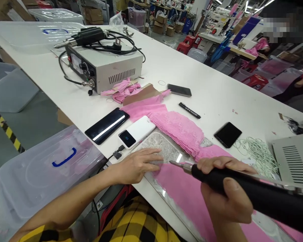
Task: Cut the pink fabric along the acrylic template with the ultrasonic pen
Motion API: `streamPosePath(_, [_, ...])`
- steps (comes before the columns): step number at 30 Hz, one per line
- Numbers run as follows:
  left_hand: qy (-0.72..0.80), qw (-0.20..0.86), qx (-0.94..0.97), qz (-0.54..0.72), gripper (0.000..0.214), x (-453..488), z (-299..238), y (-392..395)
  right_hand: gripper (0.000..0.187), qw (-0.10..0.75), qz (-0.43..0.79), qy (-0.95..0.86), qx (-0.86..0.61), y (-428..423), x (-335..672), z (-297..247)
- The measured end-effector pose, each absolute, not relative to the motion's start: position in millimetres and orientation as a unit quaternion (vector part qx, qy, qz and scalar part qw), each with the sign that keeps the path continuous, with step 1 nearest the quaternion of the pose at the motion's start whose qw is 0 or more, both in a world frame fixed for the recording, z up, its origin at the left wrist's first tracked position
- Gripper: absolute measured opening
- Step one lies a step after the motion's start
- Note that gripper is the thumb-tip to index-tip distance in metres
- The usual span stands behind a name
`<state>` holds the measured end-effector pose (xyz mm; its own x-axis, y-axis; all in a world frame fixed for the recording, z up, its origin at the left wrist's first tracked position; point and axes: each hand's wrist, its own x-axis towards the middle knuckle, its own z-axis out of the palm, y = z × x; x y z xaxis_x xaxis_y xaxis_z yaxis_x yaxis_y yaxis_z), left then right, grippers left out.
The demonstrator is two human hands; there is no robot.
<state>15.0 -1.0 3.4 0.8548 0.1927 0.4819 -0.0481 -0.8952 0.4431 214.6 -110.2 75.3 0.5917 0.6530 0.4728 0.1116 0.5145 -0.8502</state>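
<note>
My right hand [227,191] is wrapped round a thick black hand tool [257,195] with a pointed metal tip. The tip points left, close above the edge of a flat pink fabric piece [179,185]. Fingers stretched out, my left hand [141,164] rests at that fabric's left corner, just left of the tip. Under the fabric lies a grey speckled slab [164,148] with a glossy surface. A stack of pink lace-edged pieces [179,131] lies across the slab's far side. My right hand and the tool cover part of the fabric.
A white power bank [137,131] and a dark phone [107,126] lie beyond my left hand. Farther back stands a control box [118,69] with a similar tool [88,36] on top. A marker [189,110], a black phone [228,134] and tangled pale cord [260,156] lie rightward.
</note>
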Motion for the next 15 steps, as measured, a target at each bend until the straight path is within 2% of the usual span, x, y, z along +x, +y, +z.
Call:
streamPosePath(8, [0.038, 0.204, 0.94, 0.272, 0.033, 14.7, 7.2, 0.7, 0.015, 0.798, 0.09, -0.31, -0.509, -126.1, 265.7, 70.2])
streamPosePath(15, [0.044, 0.189, 0.947, 0.257, 0.028, 16.3, 7.4, -0.4, 0.015, 0.802, 0.134, -0.318, -0.488, -122.7, 256.7, 57.4])
